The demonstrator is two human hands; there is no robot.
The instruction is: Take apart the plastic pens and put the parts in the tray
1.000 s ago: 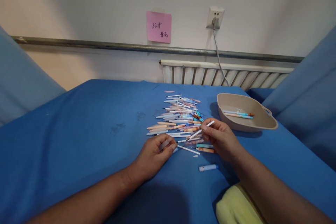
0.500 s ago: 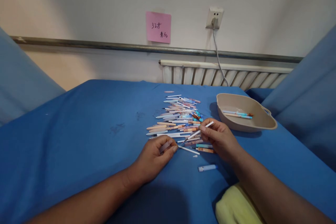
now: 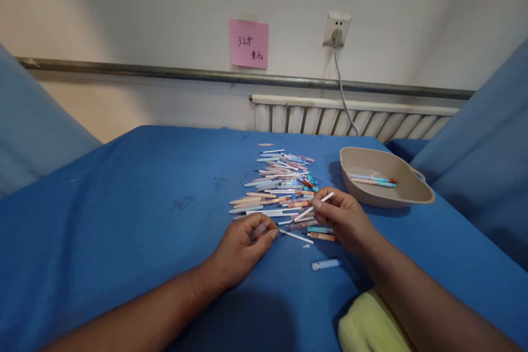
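My left hand (image 3: 245, 247) is closed just in front of the pen pile, with a pale pen barrel (image 3: 258, 231) showing between its thumb and curled fingers. In a pinch, my right hand (image 3: 342, 212) grips a slim white pen refill (image 3: 313, 208), tilted with its lower end toward my left fingertips. Another white refill (image 3: 297, 236) slants away from the left fingertips; whether they touch it I cannot tell. Beneath and beyond both hands spreads a pile of pen parts (image 3: 276, 181): barrels, white refills and coloured pieces. A small whitish tip (image 3: 306, 246) lies close by.
A beige basin (image 3: 388, 198) with a few pens in it stands at the right on the blue cloth (image 3: 136, 220). Nearer me lie a light blue pen piece (image 3: 325, 264) and a yellow-green cloth bundle (image 3: 371, 324). Behind are a radiator (image 3: 309, 115) and a metal rail (image 3: 185, 72).
Hardly anything differs. The refill in my right hand has shifted very slightly, and my left hand stays in place.
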